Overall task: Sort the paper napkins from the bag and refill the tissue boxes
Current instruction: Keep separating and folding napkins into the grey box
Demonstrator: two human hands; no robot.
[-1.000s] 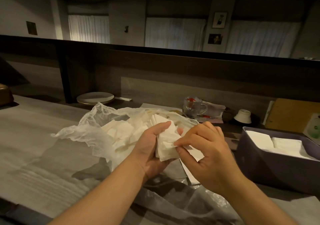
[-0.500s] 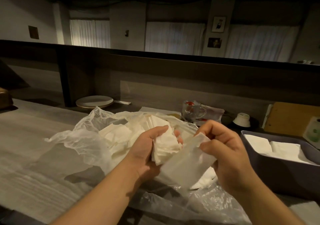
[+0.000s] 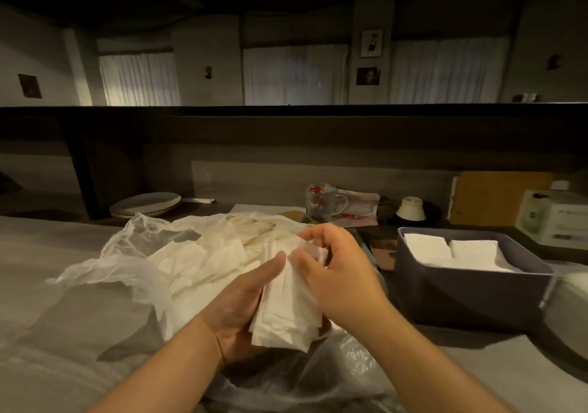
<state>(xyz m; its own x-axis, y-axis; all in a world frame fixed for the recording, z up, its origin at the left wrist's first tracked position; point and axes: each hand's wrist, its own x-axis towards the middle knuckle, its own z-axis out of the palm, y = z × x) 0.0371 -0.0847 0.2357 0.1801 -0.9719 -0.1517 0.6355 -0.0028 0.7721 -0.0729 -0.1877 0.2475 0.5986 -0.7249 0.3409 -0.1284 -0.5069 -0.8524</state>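
A stack of white folded napkins point(image 3: 288, 310) lies in my left hand point(image 3: 237, 310), thumb along its left side. My right hand point(image 3: 334, 272) curls over the stack's top end, its fingers and thumb pinching the napkin edges. Behind the hands, a crumpled clear plastic bag point(image 3: 127, 260) lies open on the counter with several loose napkins point(image 3: 203, 253) spilling from it. At right stands a dark grey tissue box point(image 3: 471, 291), open on top, with two white napkin piles point(image 3: 458, 250) inside.
More clear plastic point(image 3: 302, 377) lies under my wrists. Along the back ledge sit stacked plates point(image 3: 144, 204), a glass mug point(image 3: 324, 201), an upturned small white bowl point(image 3: 410, 209), a brown board point(image 3: 496, 197) and a white-green carton point(image 3: 553, 218).
My right hand has brought the single napkin it held out to the side back onto the stack and now pinches the stack's top. The stack lies flatter in my left hand.
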